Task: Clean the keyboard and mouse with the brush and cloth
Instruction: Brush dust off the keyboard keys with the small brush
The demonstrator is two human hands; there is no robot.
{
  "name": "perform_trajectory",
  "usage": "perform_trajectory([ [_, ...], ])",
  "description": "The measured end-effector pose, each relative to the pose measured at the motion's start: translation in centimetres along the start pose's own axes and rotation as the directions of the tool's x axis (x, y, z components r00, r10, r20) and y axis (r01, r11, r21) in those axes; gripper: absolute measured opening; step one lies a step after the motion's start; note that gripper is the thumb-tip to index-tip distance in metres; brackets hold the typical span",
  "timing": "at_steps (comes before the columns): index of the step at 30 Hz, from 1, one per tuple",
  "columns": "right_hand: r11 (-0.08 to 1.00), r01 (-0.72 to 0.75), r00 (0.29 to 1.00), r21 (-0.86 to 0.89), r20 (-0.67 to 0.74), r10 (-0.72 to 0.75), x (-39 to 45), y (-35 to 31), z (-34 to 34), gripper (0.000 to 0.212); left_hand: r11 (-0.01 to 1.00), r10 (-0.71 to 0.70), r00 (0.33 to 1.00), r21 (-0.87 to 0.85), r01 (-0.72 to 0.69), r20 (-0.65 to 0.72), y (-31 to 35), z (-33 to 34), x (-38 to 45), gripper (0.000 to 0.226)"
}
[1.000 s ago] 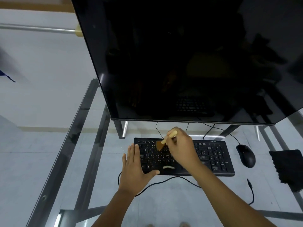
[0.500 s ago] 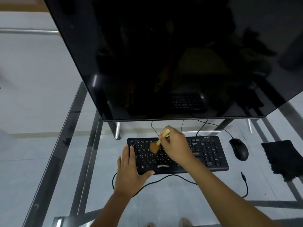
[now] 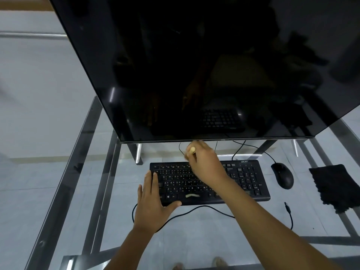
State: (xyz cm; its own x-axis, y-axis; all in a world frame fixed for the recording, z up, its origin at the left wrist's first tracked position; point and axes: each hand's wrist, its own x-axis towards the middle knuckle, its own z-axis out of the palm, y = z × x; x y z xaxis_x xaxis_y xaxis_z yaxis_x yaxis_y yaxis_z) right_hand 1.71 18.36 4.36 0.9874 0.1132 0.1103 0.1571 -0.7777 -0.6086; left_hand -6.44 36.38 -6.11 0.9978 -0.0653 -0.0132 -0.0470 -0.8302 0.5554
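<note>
Right hand (image 3: 206,166) grip clamped on a brush (image 3: 191,151) above the black keyboard's (image 3: 243,178) top rows; left hand (image 3: 153,199), fingers spread flat, steadies its left end on the glass worktop (image 3: 58,172).

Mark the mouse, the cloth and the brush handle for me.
mouse (image 3: 283,175), head view, middle of its back.
cloth (image 3: 336,187), head view, centre of the black fabric.
brush handle (image 3: 192,150), head view, pale tip above the right hand.

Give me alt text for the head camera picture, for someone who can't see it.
A right hand holds a pale-handled brush over a black keyboard on a glass desk while the left hand steadies its left end. A black mouse and dark cloth lie right, below a dark monitor.
</note>
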Motion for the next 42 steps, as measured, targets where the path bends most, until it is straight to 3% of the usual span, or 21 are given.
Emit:
perform_trajectory([
  [2, 0.990, -0.080, 0.996, 0.113, -0.018, 0.083, 0.1, 0.2, -0.9, 0.006, 0.997, 0.036, 0.999, 0.064, -0.036, -0.012, -0.1, 0.1, 0.1, 0.115],
  [4, 0.961, -0.169, 0.977, 0.217, 0.168, 0.134, 0.0, 0.4, -1.4, 0.004, 0.988, 0.102, 0.995, 0.115, -0.099, -0.017, 0.0, 0.0, 0.2, 0.107],
  [5, 0.971, -0.163, 0.966, 0.174, 0.229, 0.121, -0.3, 0.6, -1.6, 0.005, 0.983, 0.137, 0.991, 0.125, -0.134, -0.014, 0.2, 0.1, 0.2, 0.102],
  [6, 0.982, -0.149, 0.968, 0.118, 0.221, 0.120, -0.4, 1.0, -1.6, 0.006, 0.978, 0.167, 0.986, 0.131, -0.163, -0.015, 0.5, 0.1, 0.2, 0.096],
  [8, 0.988, -0.145, 0.989, 0.054, 0.033, 0.143, -0.4, 1.7, -1.6, 0.006, 0.967, 0.215, 0.976, 0.140, -0.211, -0.014, 1.1, 0.2, 0.3, 0.087],
  [10, 0.981, -0.156, 0.984, 0.116, -0.073, 0.165, -0.5, 2.0, -2.1, 0.006, 0.952, 0.268, 0.963, 0.152, -0.266, 0.003, 2.0, 0.4, 0.5, 0.081],
  [12, 0.955, -0.199, 0.980, 0.219, 0.062, 0.190, -0.7, 1.8, -2.3, 0.005, 0.935, 0.315, 0.949, 0.162, -0.316, 0.033, 2.7, 0.7, 0.7, 0.079],
  [14, 0.970, -0.193, 0.972, 0.149, 0.165, 0.168, -1.1, 1.9, -2.2, 0.006, 0.921, 0.344, 0.937, 0.171, -0.350, 0.063, 3.1, 1.2, 0.5, 0.078],
  [18, 0.982, -0.138, 0.981, 0.126, -0.117, 0.153, -1.1, 2.8, -2.4, 0.005, 0.914, 0.342, 0.934, 0.193, -0.357, 0.107, 3.1, 2.0, 0.1, 0.078],
  [20, 0.957, -0.187, 0.981, 0.224, -0.003, 0.192, -1.0, 2.9, -2.9, 0.004, 0.911, 0.340, 0.933, 0.205, -0.358, 0.118, 2.9, 2.3, 0.1, 0.078],
  [22, 0.967, -0.199, 0.974, 0.158, 0.139, 0.178, -1.4, 3.1, -2.9, 0.005, 0.906, 0.341, 0.931, 0.217, -0.363, 0.130, 2.7, 2.4, 0.0, 0.079],
  [24, 0.986, -0.155, 0.988, 0.064, 0.011, 0.155, -1.6, 3.6, -2.8, 0.005, 0.904, 0.339, 0.930, 0.227, -0.364, 0.142, 2.8, 2.4, 0.0, 0.080],
  [26, 0.984, -0.152, 0.978, 0.092, -0.129, 0.163, -1.7, 3.9, -3.2, 0.004, 0.904, 0.333, 0.933, 0.233, -0.358, 0.140, 2.9, 2.4, 0.0, 0.081],
  [28, 0.963, -0.195, 0.978, 0.185, -0.034, 0.205, -1.7, 3.9, -3.7, 0.004, 0.906, 0.327, 0.935, 0.235, -0.351, 0.135, 2.9, 2.5, 0.1, 0.081],
  [30, 0.969, -0.221, 0.972, 0.113, 0.113, 0.208, -1.9, 3.8, -3.8, 0.011, 0.910, 0.319, 0.938, 0.232, -0.342, 0.133, 2.8, 2.5, 0.1, 0.083],
  [32, 0.979, -0.197, 0.980, 0.051, 0.024, 0.196, -2.2, 4.1, -3.6, 0.016, 0.912, 0.314, 0.940, 0.234, -0.337, 0.133, 2.8, 2.6, 0.0, 0.084],
  [34, 0.964, -0.234, 0.962, 0.127, -0.113, 0.249, -2.3, 4.3, -3.9, 0.018, 0.915, 0.311, 0.942, 0.228, -0.333, 0.128, 3.1, 2.5, 0.1, 0.085],
  [35, 0.942, -0.264, 0.950, 0.209, -0.114, 0.292, -2.3, 4.3, -4.0, 0.018, 0.918, 0.308, 0.943, 0.223, -0.329, 0.125, 3.2, 2.4, 0.2, 0.086],
  [37, 0.866, -0.339, 0.934, 0.368, 0.018, 0.357, -2.3, 4.1, -4.3, 0.016, 0.920, 0.303, 0.945, 0.220, -0.323, 0.122, 3.3, 2.4, 0.4, 0.087],
  [39, 0.875, -0.349, 0.937, 0.335, 0.100, 0.336, -2.6, 4.4, -3.9, 0.010, 0.921, 0.301, 0.946, 0.219, -0.321, 0.120, 3.2, 2.4, 0.6, 0.088],
  [42, 0.884, -0.317, 0.940, 0.343, -0.008, 0.341, -2.8, 4.9, -3.9, 0.006, 0.924, 0.303, 0.946, 0.208, -0.321, 0.114, 3.3, 2.3, 0.7, 0.090],
])
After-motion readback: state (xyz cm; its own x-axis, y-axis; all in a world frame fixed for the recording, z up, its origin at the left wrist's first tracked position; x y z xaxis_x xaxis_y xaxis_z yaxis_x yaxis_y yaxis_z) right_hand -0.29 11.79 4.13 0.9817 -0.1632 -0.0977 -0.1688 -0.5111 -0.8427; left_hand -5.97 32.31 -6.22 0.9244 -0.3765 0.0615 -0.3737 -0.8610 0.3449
